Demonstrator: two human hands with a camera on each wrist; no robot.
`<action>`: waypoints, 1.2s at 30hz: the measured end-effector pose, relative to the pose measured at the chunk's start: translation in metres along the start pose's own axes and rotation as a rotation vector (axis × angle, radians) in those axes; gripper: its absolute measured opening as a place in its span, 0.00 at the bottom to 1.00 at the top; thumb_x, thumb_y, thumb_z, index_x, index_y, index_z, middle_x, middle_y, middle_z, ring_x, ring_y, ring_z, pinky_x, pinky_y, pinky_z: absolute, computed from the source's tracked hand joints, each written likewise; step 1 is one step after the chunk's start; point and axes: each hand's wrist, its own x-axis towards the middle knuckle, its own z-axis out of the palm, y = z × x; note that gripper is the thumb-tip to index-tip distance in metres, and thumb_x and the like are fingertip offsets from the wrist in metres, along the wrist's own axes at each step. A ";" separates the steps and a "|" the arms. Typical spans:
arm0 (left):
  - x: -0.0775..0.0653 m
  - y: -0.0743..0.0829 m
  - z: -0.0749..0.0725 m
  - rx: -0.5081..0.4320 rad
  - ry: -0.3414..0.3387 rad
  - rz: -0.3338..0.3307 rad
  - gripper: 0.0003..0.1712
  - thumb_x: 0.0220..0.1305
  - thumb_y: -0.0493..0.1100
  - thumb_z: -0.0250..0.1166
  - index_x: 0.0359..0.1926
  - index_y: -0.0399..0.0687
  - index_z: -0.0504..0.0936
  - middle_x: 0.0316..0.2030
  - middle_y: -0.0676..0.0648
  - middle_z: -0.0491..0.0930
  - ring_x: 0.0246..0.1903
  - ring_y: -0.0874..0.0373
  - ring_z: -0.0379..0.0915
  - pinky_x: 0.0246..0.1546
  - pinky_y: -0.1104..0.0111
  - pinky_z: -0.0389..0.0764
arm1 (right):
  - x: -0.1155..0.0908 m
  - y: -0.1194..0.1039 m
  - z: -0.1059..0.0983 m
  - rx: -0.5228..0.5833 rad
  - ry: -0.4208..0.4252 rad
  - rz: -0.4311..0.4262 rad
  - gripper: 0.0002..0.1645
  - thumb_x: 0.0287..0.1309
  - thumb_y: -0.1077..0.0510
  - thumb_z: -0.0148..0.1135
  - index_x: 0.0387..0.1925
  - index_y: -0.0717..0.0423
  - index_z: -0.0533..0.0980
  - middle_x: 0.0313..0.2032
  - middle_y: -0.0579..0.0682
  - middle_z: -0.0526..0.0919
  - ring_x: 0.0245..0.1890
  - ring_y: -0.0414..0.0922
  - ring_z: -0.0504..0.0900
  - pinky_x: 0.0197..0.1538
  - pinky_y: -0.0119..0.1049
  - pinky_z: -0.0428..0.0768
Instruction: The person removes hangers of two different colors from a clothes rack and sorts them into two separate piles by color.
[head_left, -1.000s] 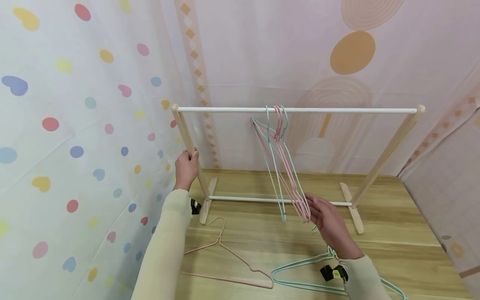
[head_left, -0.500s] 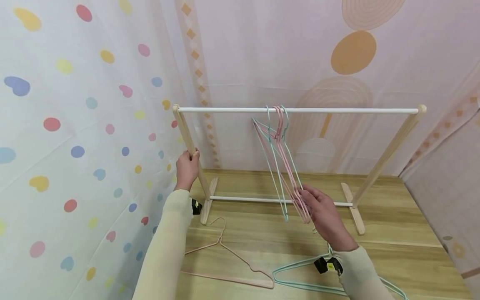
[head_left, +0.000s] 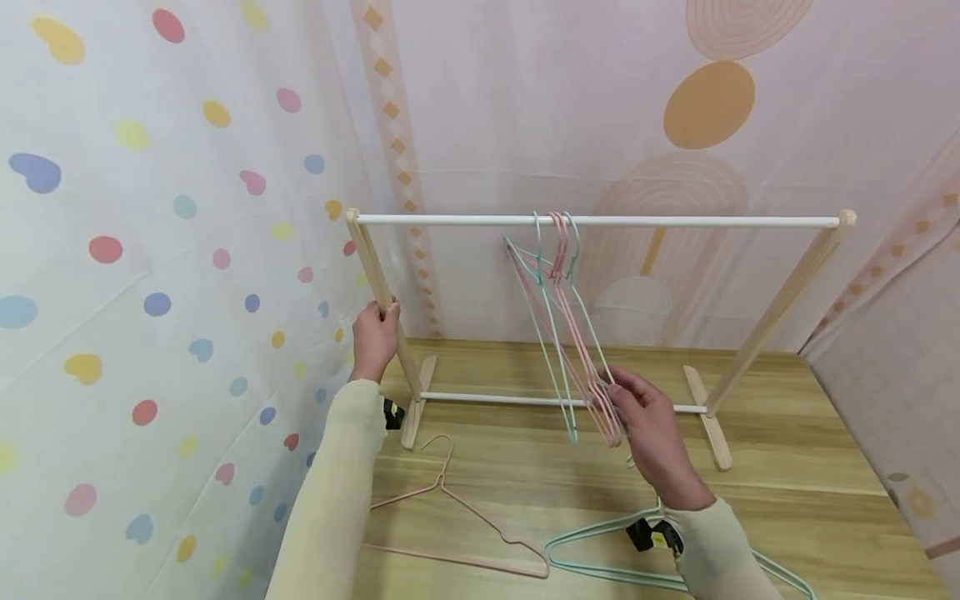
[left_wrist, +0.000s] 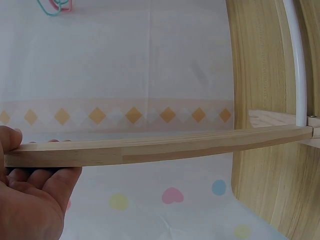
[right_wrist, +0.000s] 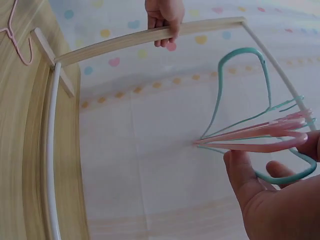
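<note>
Head view: left hand (head_left: 375, 337) grips the upright (head_left: 367, 258); right hand (head_left: 651, 429) apparently pinches the mint hanger (right_wrist: 295, 178), contact partly hidden. Likely light, stiff, slick; grasp its lower corner.

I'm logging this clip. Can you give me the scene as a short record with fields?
left hand: grips the left wooden post
right hand: holds the rightmost hanging mint hanger
top rail: white; pink hangers and another mint hanger also hang there
tabletop: wood-grain; a pink hanger lying left, mint hangers lying right
</note>
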 end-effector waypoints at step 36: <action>0.002 -0.003 0.001 -0.008 0.017 -0.005 0.22 0.75 0.50 0.52 0.56 0.38 0.79 0.39 0.36 0.79 0.32 0.45 0.73 0.32 0.56 0.74 | -0.012 0.007 -0.024 0.268 0.120 -0.276 0.27 0.72 0.60 0.51 0.61 0.79 0.64 0.50 0.57 0.82 0.50 0.53 0.81 0.51 0.41 0.76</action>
